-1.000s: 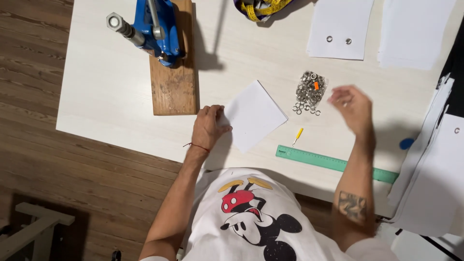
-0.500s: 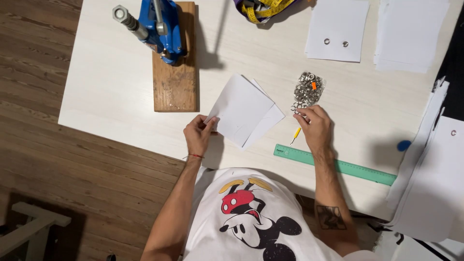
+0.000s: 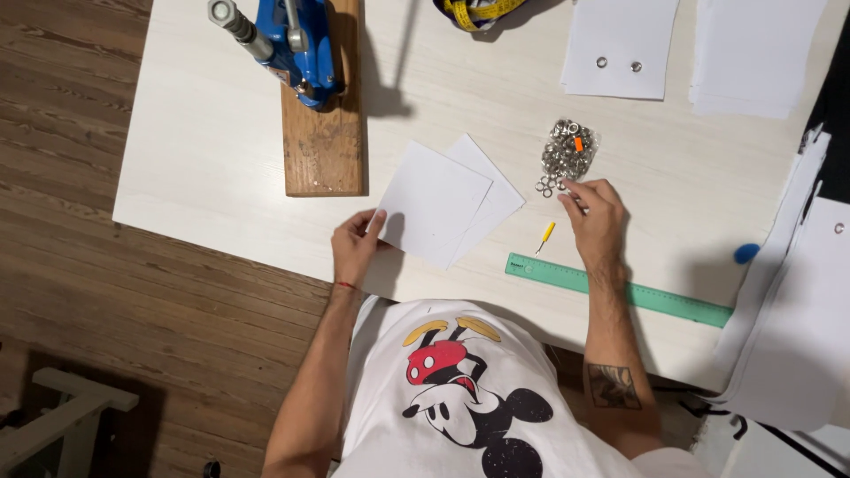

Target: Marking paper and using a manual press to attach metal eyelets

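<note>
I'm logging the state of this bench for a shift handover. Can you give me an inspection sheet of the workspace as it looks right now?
Surface: white table, its edge toward the person.
Job's things: two white paper squares, overlapping; pile of metal eyelets in a clear bag, a few loose beside it.
Clutter: blue hand press on a wooden board; green ruler; small yellow-handled tool; white sheet with two eyelets; paper stacks; yellow tape measure.
Grippers: left hand pinches the upper square's corner; right hand fingertips at the loose eyelets.
Cables: nothing seen.
Surroundings: wooden floor.
</note>
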